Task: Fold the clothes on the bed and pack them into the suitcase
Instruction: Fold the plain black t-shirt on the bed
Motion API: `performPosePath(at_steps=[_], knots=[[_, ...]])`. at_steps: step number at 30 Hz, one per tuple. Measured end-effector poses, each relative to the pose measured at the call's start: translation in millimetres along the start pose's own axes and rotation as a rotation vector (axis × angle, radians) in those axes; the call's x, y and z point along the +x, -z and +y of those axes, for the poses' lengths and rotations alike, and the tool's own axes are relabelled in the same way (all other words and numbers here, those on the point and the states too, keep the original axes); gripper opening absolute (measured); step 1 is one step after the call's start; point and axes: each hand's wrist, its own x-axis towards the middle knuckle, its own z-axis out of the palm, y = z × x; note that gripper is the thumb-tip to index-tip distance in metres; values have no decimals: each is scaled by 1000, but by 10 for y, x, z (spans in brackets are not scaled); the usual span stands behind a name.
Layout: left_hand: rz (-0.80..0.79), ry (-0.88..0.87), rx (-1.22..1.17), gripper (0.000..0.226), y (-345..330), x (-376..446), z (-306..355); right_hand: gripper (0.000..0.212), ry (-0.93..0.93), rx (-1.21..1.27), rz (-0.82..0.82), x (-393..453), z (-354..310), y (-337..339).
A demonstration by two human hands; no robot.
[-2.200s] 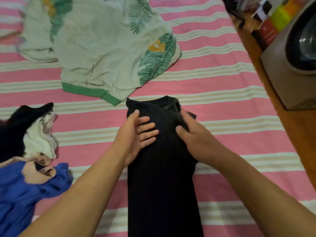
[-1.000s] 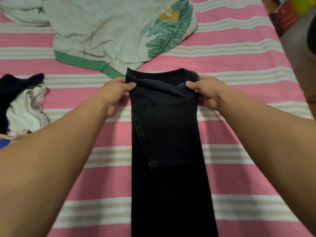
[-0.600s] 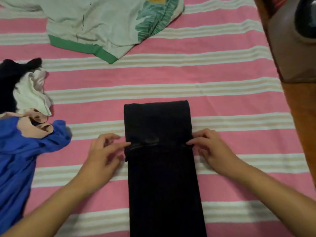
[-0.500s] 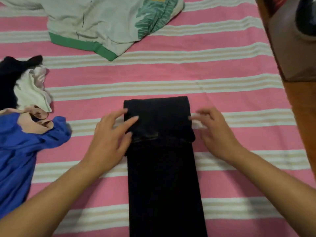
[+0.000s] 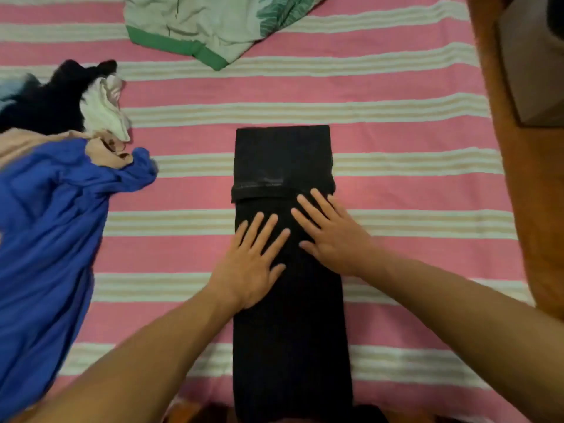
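Observation:
Black trousers (image 5: 290, 331) lie as a long strip down the middle of the pink striped bed (image 5: 412, 193). Their far end is folded back toward me, and the folded flap (image 5: 282, 160) ends in a hem across the strip. My left hand (image 5: 253, 257) rests flat on the trousers just below that hem, fingers spread. My right hand (image 5: 331, 236) lies flat beside it on the right half, fingertips touching the flap's edge. Neither hand grips the cloth. No suitcase is in view.
A blue garment (image 5: 52, 239) is heaped at the left, with a peach piece (image 5: 103, 148), a white piece (image 5: 106, 108) and a black piece (image 5: 52, 96) behind it. A pale leaf-print shirt with green trim (image 5: 207, 22) lies at the top. Wooden floor (image 5: 537, 209) and a brown cabinet (image 5: 531, 62) are on the right.
The trousers' far end was lifted and folded back toward me. My hands then let go of the flap and slid down onto the strip, flat and open.

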Motion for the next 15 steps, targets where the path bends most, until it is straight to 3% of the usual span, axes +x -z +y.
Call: performPosePath(at_steps=[5, 10, 13, 15], knots=[[-198, -295, 63, 75, -890, -1756, 338, 68, 342, -56, -110, -1590, -567, -661], [-352, -420, 271, 102, -982, -1894, 206, 83, 502, -82, -160, -2104, -793, -880], [-175, -515, 267, 100, -1074, -1789, 73, 95, 417, -97, -200, -2088, -895, -910], [-93, -569, 289, 89, -1054, -1766, 62, 89, 361, -104, -168, -2051, -974, -861]])
